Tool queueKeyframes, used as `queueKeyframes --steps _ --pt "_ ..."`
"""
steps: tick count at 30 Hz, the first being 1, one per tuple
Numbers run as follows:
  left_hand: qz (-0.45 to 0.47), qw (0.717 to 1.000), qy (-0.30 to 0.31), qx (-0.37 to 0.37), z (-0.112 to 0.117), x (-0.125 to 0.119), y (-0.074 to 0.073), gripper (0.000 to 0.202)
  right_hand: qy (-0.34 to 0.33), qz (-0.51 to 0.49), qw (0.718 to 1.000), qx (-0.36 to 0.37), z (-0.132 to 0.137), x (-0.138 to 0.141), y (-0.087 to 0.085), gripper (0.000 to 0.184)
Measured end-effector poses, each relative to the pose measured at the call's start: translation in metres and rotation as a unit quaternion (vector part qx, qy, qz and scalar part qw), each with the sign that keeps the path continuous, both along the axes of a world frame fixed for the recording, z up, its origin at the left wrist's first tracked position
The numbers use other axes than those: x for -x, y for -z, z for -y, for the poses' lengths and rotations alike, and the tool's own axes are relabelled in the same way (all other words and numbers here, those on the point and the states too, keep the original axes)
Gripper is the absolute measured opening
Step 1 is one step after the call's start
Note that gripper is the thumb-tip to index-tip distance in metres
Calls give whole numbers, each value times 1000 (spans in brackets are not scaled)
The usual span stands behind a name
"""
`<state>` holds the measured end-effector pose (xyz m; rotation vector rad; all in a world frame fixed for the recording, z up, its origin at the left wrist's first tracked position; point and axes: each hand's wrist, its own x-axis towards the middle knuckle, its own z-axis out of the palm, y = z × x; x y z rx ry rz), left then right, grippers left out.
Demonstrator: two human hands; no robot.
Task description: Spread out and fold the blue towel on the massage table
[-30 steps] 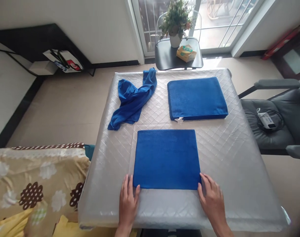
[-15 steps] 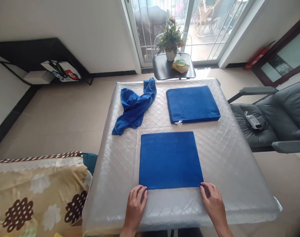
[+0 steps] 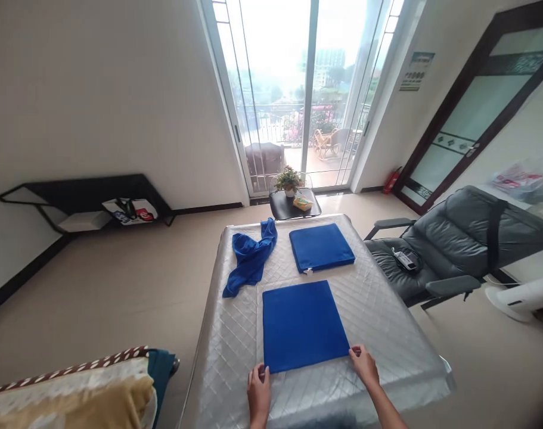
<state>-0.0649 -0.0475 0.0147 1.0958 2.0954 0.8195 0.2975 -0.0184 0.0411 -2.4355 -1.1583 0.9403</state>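
A blue towel (image 3: 304,326) lies flat as a near-square on the table, its edges straight. My left hand (image 3: 258,390) pinches its near left corner between thumb and fingers. At the near right corner, my right hand (image 3: 363,364) grips the cloth in the same way. Beyond it sits a neat stack of folded blue towels (image 3: 322,246), with a white tag at its near edge. To the left of the stack a crumpled blue towel (image 3: 251,259) lies loosely bunched.
A silver quilted cover (image 3: 387,333) drapes the table. Right of it stands a grey armchair (image 3: 459,238) with a white device (image 3: 404,259) on the seat. Behind the table a black chair (image 3: 278,207) bears a potted plant (image 3: 289,180). A patterned cloth (image 3: 87,399) lies at lower left.
The camera view has tilted up, so the table appears lower and more of the glass door and room shows. Both hands stay at the towel's near corners; the towels look unmoved.
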Motion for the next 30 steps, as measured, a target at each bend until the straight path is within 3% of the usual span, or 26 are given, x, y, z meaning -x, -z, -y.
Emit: queueKeyframes --steps 3,8,17,23,30 --pt "-29 997 4 66 -6 -2 -9 41 7 -25 999 24 -6 -3 -4 18" --pt "-77 987 -4 141 -15 -7 -20 22 7 -55 998 42 -10 -9 4 20" --pt "-99 957 -79 259 -34 -22 -30 14 -45 -95 991 77 -18 -28 14 22" --pt "-97 948 -101 287 -35 -28 -29 17 -47 -107 988 96 -19 -29 16 25" --pt "-60 955 -110 269 -25 -22 -29 17 -13 -75 992 105 -21 -15 17 28"
